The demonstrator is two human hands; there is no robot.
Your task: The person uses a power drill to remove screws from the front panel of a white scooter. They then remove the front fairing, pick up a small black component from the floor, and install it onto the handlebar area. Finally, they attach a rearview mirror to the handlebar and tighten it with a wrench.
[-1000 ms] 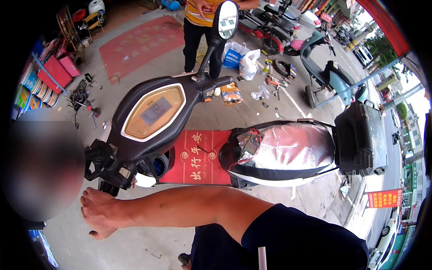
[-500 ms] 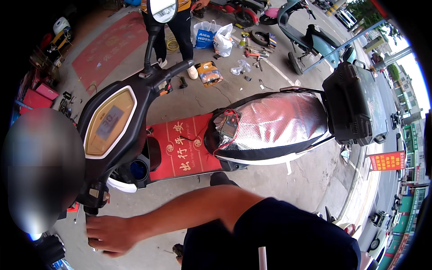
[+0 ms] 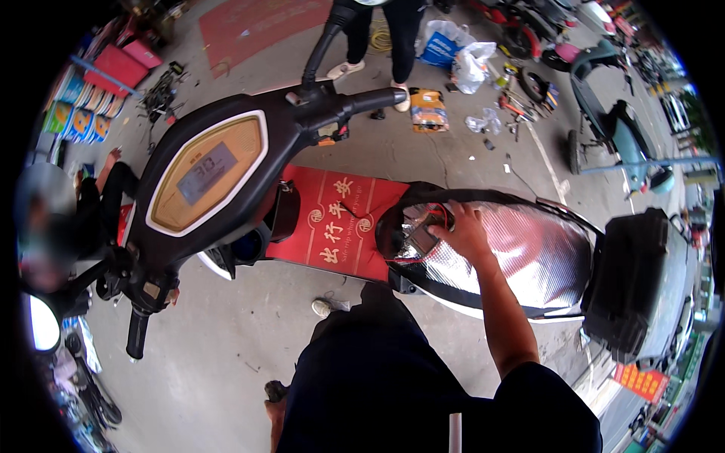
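The scooter spans the middle of the frame; a silver seat cover occupies its centre-right section. The black top box, lower right, is closed, contents hidden. The white plastic bag, upper right, bulges; its contents are not identifiable. The front storage pocket, left of centre, is open and dark inside. Right hand, right of centre: fingers touch the meter at the cover's front end; grip cannot be determined. Left hand, bottom left of centre: closed around a small dark object
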